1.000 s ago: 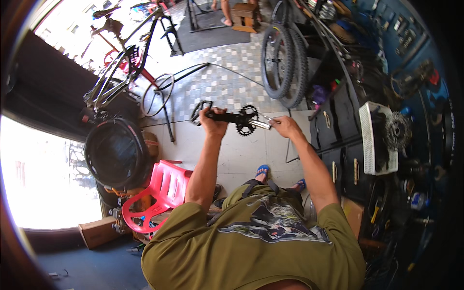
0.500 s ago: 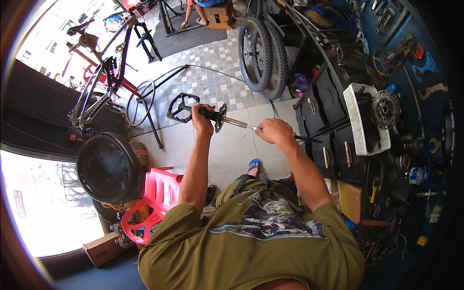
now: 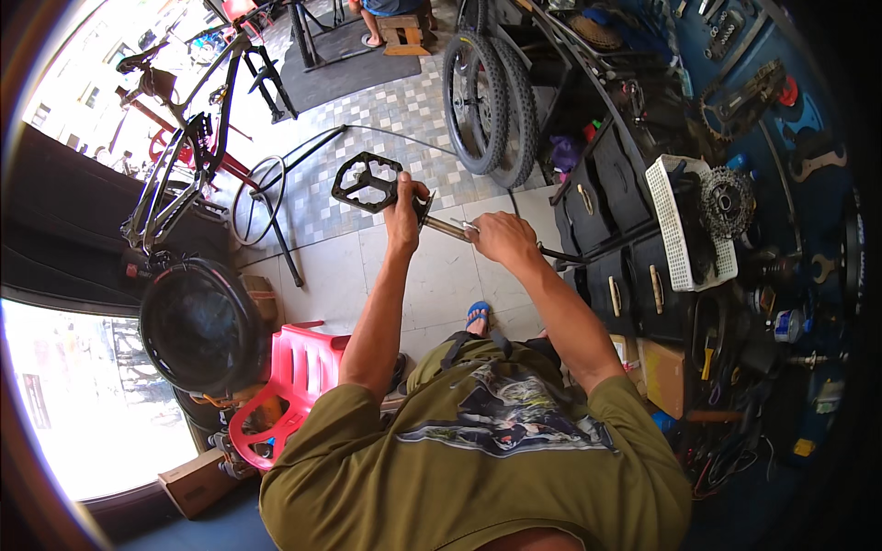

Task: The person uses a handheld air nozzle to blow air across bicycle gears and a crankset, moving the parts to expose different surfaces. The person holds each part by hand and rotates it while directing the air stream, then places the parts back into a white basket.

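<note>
My left hand [image 3: 404, 220] is closed round a bicycle crank arm, held above the floor in front of me. A black platform pedal [image 3: 366, 183] sticks out on its far left side. Beside my fingers, the chainring [image 3: 425, 208] shows almost edge-on. From it a silvery spindle [image 3: 445, 228] runs to the right, tilted slightly down. My right hand [image 3: 503, 239] is closed at the spindle's free end, pinching a small pale, silvery piece [image 3: 469, 225] against or just beside it. My fingers cover most of that piece, so its kind is unclear.
A bike frame [image 3: 207, 138] hangs on a stand at the left. Nearer are a black tyre [image 3: 197, 321] and a pink plastic chair [image 3: 299, 367]. Wheels [image 3: 478, 106] lean ahead, beside dark drawers [image 3: 634, 285] and a white basket [image 3: 663, 225]. A person's foot [image 3: 371, 40] shows far off.
My right hand has moved left to the spindle's end with the small piece. My left hand has shifted right and turned the crank, so the chainring now shows edge-on.
</note>
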Motion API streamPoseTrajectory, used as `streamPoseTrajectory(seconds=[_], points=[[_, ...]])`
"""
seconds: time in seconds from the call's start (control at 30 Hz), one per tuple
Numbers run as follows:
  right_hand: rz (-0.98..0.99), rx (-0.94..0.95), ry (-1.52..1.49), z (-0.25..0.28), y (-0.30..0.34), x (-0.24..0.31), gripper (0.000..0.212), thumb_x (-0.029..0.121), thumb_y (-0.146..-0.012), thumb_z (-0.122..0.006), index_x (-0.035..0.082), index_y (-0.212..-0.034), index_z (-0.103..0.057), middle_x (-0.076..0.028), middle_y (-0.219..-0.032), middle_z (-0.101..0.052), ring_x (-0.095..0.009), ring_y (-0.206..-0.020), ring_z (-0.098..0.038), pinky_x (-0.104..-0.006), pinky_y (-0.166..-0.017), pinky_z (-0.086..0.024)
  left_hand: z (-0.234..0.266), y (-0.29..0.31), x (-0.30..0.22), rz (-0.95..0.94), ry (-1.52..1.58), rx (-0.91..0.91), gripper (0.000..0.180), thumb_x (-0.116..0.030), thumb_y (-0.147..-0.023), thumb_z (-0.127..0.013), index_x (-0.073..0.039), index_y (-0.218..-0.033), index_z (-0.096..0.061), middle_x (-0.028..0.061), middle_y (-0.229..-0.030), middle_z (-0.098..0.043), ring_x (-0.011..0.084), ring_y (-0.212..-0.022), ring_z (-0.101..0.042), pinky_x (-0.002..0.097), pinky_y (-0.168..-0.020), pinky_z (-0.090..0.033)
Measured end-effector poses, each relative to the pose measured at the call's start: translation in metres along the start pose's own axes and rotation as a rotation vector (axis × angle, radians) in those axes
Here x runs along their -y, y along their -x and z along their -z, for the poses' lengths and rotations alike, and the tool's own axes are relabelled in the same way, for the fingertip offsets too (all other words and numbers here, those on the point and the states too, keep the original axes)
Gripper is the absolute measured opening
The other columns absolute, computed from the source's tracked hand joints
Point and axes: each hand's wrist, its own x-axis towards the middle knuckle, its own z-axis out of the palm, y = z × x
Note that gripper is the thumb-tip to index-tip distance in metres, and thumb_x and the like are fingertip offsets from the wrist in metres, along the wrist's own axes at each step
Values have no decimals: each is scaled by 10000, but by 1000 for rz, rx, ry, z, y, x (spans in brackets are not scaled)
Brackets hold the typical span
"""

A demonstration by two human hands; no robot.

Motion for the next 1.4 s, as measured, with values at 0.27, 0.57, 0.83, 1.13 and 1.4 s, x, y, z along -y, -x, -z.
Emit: streamPoseTrajectory(seconds=[0.27,0.57,0.83,1.13,1.4], points=[[-68,57,-7,12,14,-15,366,419,-963,-643,97,-1048,-795,-155,-1114,-762,-354,-1081,-706,-465,-960,-546,34,-31,15,170,-189,207,417,-220,-945,-701,-29,-1266,-517,25,-1028,-517,131,-899,-483,303,-778,-427],[-72,126,-187,16,20,-46,377,455,-977,-632,176,-1179,-786,-184,-1071,-760,-357,-1050,-715,-465,-953,-545,69,-65,44,564,276,-165,259,-294,-1012,-707,-108,-979,-530,26,-832,-543,189,-699,-549,389,-660,-516],[139,191,-309,19,21,-55,408,485,-976,-626,199,-1231,-765,-197,-1021,-753,-388,-981,-711,-482,-904,-548,89,-55,115,910,799,-320,461,-403,-1119,-438,11,-1320,-434,188,-1246,-568,355,-1106,-616,628,-1098,-481],[70,-159,12,30,40,-6,351,410,-1001,-605,96,-1021,-761,-173,-1020,-755,-386,-933,-718,-505,-843,-564,77,-44,143,759,809,-656,393,-395,-1081,-555,-91,-1326,-508,168,-1172,-655,353,-1052,-673,626,-906,-569],[-17,-79,-59,10,6,-7,374,416,-973,-628,80,-1052,-771,-189,-1048,-753,-388,-1025,-705,-508,-907,-548,20,-24,89,496,479,-445,335,-299,-1083,-582,-85,-1308,-457,158,-1119,-662,356,-1018,-688,660,-909,-538]])
